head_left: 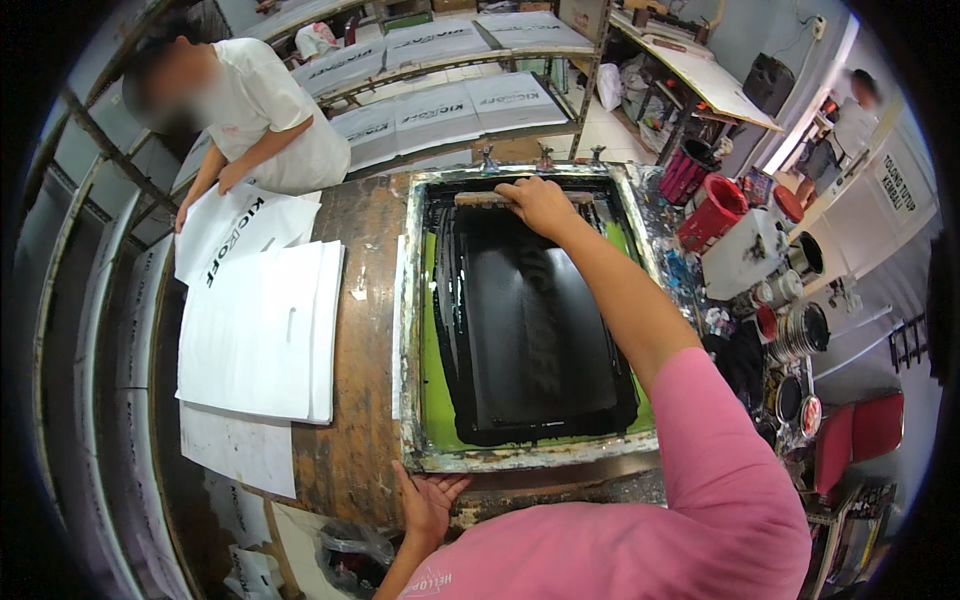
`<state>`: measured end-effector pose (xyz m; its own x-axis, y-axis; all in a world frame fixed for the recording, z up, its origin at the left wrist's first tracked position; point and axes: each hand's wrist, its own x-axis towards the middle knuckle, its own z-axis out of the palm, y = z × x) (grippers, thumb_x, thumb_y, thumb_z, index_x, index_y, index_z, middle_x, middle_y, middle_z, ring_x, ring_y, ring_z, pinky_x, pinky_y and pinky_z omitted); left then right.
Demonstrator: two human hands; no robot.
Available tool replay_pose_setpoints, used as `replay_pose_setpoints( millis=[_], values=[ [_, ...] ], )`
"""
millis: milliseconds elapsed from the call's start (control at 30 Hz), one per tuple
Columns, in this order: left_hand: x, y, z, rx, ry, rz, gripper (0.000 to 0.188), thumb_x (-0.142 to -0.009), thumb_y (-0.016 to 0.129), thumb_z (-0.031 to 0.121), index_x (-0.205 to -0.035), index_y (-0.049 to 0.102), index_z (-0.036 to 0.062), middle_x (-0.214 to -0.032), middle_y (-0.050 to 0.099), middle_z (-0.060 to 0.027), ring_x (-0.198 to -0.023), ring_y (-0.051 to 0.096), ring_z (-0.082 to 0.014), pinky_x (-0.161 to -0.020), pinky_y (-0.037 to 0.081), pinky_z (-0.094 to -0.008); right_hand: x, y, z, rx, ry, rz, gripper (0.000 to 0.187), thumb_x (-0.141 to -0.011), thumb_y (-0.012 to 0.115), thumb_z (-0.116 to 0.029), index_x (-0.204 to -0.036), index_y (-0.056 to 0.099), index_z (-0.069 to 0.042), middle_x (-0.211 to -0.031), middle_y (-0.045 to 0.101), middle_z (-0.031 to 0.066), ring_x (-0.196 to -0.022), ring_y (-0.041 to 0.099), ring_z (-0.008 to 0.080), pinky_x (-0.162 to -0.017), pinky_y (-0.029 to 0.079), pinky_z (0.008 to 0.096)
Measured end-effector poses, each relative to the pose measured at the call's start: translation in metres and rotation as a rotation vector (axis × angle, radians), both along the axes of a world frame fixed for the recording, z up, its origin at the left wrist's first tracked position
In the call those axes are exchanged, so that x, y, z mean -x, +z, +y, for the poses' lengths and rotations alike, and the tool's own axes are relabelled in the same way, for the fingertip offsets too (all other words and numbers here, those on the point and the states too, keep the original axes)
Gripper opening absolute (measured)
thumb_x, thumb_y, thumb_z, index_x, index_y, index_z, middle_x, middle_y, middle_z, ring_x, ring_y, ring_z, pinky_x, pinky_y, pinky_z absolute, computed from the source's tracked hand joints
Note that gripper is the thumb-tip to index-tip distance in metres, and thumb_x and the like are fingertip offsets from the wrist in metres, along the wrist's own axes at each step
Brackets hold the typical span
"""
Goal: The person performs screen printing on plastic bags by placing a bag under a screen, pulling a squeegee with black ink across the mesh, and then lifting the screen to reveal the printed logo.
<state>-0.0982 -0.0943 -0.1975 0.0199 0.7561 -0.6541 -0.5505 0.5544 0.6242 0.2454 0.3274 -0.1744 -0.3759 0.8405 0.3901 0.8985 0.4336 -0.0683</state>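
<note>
A screen-printing frame [412, 330] lies on the wooden table, its mesh green at the sides and coated with glossy black ink [520, 340] in the middle. Dark lettering shows faintly through the ink. At the far end of the screen, my right hand [540, 205] is closed over a squeegee [478, 200], whose wooden strip lies across the mesh. My left hand [430, 500] is at the near left corner of the frame, palm up, fingers stretched out under the near edge and thumb raised beside the corner.
Left of the frame lies a stack of white bags [255, 335]. Beyond it a person [270, 115] handles a printed bag [235, 230]. Drying racks [450, 115] hold printed sheets behind. Ink cans [800, 330], a red bucket [712, 210] and a white jerrycan [735, 255] crowd the right side.
</note>
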Motion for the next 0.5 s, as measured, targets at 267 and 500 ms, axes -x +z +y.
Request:
replay_pose_setpoints(
  millis=[267,500],
  values=[
    [0.000,-0.003,0.003,0.156,0.052,0.042,0.115,-0.099,0.028,0.088,-0.165,0.012,-0.0049,-0.160,0.039,-0.0334,-0.145,0.050,-0.0478,-0.118,0.045,-0.0618,0.020,-0.028,-0.012,-0.001,-0.055,-0.028,0.044,-0.093,0.074,-0.051,-0.120,0.071,-0.016,-0.105,0.069,0.0120,-0.104,0.068,0.0345,-0.081,0.059,0.0497],
    [-0.002,-0.003,0.004,0.004,-0.033,0.013,0.114,-0.099,0.027,0.088,-0.164,0.017,-0.0050,-0.156,0.044,-0.0350,-0.143,0.052,-0.0483,-0.117,0.047,-0.0623,0.032,-0.026,-0.147,0.047,-0.015,-0.010,0.041,-0.090,0.079,-0.044,-0.120,0.070,-0.017,-0.102,0.067,0.0097,-0.098,0.068,0.0331,-0.076,0.059,0.0464]
  ],
)
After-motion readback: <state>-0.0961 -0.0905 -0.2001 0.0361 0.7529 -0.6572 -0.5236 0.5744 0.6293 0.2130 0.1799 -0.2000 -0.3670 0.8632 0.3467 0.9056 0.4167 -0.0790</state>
